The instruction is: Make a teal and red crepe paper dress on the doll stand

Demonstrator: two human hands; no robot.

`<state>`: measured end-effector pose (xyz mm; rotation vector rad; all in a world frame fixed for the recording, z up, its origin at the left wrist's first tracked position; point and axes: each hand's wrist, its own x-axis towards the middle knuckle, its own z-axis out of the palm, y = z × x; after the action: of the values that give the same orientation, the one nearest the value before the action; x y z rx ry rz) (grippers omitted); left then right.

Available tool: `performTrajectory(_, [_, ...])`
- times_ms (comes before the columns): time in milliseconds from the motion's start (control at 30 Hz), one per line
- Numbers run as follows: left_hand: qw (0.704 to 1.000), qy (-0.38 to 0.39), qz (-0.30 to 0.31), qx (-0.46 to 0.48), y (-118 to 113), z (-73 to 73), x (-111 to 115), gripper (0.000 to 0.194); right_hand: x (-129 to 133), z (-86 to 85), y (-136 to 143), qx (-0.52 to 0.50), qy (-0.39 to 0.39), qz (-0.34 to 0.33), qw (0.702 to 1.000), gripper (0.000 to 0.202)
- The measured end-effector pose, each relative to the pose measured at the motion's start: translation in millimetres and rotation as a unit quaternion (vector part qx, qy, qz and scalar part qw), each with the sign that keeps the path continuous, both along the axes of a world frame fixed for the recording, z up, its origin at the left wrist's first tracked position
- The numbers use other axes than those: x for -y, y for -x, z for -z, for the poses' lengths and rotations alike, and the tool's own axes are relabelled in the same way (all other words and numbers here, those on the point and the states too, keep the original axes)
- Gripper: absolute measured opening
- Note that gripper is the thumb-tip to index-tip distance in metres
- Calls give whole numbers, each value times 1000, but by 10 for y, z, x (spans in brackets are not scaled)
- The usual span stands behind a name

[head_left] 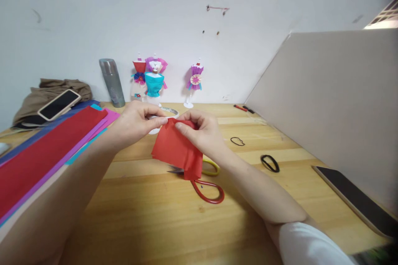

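Observation:
A small piece of red cloth or paper [177, 145] hangs between my two hands above the table. My left hand [138, 122] pinches its upper left corner between thumb and finger. Along the top edge, my right hand [202, 130] grips it with the thumb in front and the fingers curled behind. Partly hidden behind the red piece lies a pair of scissors [209, 202] with one red and one yellow handle loop. Just beyond my hands, a white tape roll [170, 110] is partly covered by my left fingers.
Long coloured sheets [56, 149] lie at the left, near a phone [59, 104] on brown cloth [31, 99]. A flask [112, 83] and several dressed mini mannequins [154, 85] stand at the back. Black bands [270, 163] and a dark tablet-like device [357, 201] lie right, beside a partition [336, 99].

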<state>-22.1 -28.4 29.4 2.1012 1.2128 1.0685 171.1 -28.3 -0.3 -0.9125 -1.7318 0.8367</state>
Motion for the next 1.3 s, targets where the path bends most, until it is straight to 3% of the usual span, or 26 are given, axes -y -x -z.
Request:
performTrajectory(433, [1000, -11, 19, 8, 11, 33, -3, 24, 10, -15, 17, -77, 90, -55, 991, 16])
performTrajectory(933, [1000, 0, 28, -1, -8, -30, 33, 23, -3, 6, 5, -59, 29, -33, 997, 14])
performTrajectory(1300, [999, 25, 25, 1, 4, -102, 84, 22, -4, -52, -16, -56, 33, -23, 998, 16])
